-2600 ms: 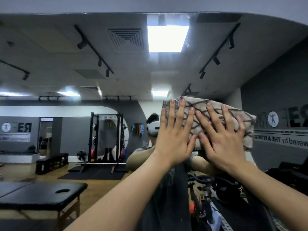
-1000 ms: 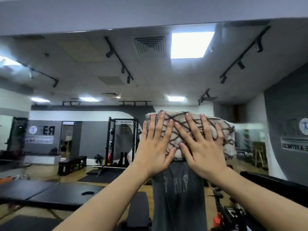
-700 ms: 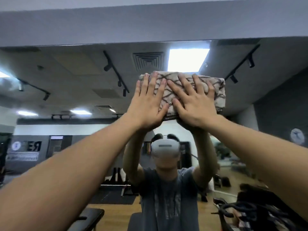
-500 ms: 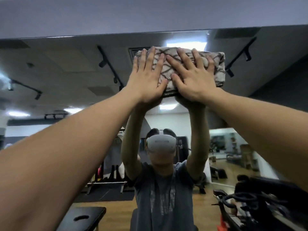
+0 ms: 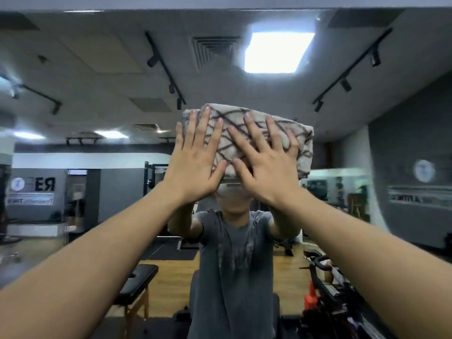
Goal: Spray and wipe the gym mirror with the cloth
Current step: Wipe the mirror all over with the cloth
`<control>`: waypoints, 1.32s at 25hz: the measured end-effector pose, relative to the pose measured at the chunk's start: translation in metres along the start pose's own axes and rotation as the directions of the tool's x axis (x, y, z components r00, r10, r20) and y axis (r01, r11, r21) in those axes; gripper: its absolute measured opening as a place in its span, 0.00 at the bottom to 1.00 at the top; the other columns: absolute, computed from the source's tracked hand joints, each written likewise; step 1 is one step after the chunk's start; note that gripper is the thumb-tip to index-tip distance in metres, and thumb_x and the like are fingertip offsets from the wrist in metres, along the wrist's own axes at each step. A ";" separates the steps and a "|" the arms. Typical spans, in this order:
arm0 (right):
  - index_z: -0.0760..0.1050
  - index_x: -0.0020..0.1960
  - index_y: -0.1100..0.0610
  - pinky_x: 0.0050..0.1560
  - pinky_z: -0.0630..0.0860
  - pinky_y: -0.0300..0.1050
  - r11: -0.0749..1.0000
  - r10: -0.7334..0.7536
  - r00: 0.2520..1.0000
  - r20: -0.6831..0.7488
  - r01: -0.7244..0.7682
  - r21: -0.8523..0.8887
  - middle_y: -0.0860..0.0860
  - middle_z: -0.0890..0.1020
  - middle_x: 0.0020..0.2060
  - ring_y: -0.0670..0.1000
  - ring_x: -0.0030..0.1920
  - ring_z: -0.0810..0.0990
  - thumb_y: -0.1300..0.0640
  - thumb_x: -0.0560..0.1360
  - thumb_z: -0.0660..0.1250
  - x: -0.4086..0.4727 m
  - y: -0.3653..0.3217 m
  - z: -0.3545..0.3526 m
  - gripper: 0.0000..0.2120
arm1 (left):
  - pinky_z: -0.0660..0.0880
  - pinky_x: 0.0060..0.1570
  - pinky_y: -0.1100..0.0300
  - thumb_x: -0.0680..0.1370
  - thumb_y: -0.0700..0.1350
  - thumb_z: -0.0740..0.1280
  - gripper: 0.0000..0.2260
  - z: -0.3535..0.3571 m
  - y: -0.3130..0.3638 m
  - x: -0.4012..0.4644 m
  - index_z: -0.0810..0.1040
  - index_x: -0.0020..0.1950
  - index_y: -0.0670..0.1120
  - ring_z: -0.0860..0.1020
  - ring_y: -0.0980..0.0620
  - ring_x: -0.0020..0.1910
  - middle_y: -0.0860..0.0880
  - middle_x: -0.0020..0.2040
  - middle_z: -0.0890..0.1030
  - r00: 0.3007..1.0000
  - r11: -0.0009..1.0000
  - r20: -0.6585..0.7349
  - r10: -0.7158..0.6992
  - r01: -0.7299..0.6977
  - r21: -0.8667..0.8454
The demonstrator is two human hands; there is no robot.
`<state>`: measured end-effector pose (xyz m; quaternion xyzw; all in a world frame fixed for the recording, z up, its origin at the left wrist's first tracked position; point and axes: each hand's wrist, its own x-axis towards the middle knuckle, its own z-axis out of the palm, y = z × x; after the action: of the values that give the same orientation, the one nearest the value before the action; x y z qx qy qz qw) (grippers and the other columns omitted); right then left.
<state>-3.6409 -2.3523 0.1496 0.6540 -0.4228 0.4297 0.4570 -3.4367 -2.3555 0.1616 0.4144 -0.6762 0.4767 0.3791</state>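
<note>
1. Your left hand [image 5: 195, 165] lies flat, fingers straight, pressing the cloth [image 5: 259, 140] against the mirror [image 5: 97, 69].
2. Your right hand [image 5: 266, 167] presses beside it, fingers spread and straight.
3. The folded cloth sits in front of your reflection's head, thumbs nearly touching below it.

- The cloth [image 5: 264, 133] is off-white, crossed by dark brown lines in a loose net pattern.
- The T-shirt [image 5: 234, 265] in the mirror is dark grey, with faint paler marks down the front.
- The ceiling [image 5: 97, 57] is grey, its light tracks [image 5: 166, 72] black and its panel light [image 5: 276, 52] bright white.
- The floor [image 5: 171, 267] is warm tan wood.
- The bench [image 5: 139, 282] has a black top on pale wooden legs.
- The wall [image 5: 411, 148] is dark grey.
- The rack [image 5: 149, 179] is black.
</note>
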 end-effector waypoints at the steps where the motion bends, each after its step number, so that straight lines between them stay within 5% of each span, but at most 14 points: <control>1: 0.53 0.85 0.39 0.79 0.49 0.66 1.000 -0.021 1.000 0.013 0.021 0.008 0.48 0.52 0.86 0.60 0.85 0.50 0.35 0.82 0.51 -0.026 -0.014 0.005 0.32 | 0.46 0.79 0.33 0.81 0.59 0.52 0.37 0.004 0.003 -0.031 0.48 0.85 0.42 0.41 0.36 0.83 0.37 0.84 0.42 1.000 1.000 0.013 -0.011 0.011 0.010; 7: 0.52 0.86 0.42 0.80 0.52 0.69 0.994 -0.108 0.994 0.013 0.108 -0.029 0.50 0.53 0.86 0.58 0.85 0.53 0.29 0.81 0.55 -0.079 -0.017 0.014 0.38 | 0.50 0.80 0.34 0.78 0.54 0.55 0.39 0.007 0.029 -0.095 0.48 0.83 0.35 0.40 0.36 0.83 0.35 0.83 0.41 0.997 0.998 0.055 -0.062 0.062 0.003; 13: 0.52 0.86 0.43 0.78 0.54 0.75 0.973 -0.171 0.984 -0.055 0.159 -0.170 0.50 0.55 0.85 0.60 0.85 0.54 0.31 0.83 0.52 -0.060 -0.011 0.031 0.35 | 0.50 0.79 0.34 0.80 0.55 0.54 0.36 0.023 0.025 -0.068 0.47 0.85 0.45 0.43 0.39 0.83 0.40 0.84 0.44 0.998 0.997 -0.047 -0.031 0.028 -0.071; 25: 0.46 0.85 0.35 0.81 0.43 0.68 0.993 -0.065 0.993 -0.099 0.054 -0.103 0.43 0.51 0.85 0.56 0.85 0.48 0.29 0.82 0.41 0.206 -0.032 -0.011 0.32 | 0.41 0.81 0.44 0.82 0.60 0.47 0.33 -0.044 -0.144 0.141 0.45 0.85 0.50 0.43 0.41 0.84 0.43 0.85 0.45 0.995 0.999 -0.096 -0.015 0.019 0.046; 33: 0.55 0.84 0.37 0.77 0.51 0.61 0.995 -0.039 0.982 -0.182 0.022 -0.093 0.44 0.56 0.85 0.57 0.84 0.54 0.37 0.85 0.45 0.165 -0.073 0.009 0.28 | 0.42 0.82 0.44 0.82 0.60 0.47 0.34 -0.041 -0.163 0.102 0.48 0.85 0.46 0.43 0.42 0.84 0.43 0.85 0.46 0.992 0.999 -0.111 0.052 -0.052 0.003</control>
<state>-3.5253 -2.3714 0.2872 0.5966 -0.3877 0.4617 0.5297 -3.3194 -2.3698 0.3183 0.3694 -0.6647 0.5088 0.4035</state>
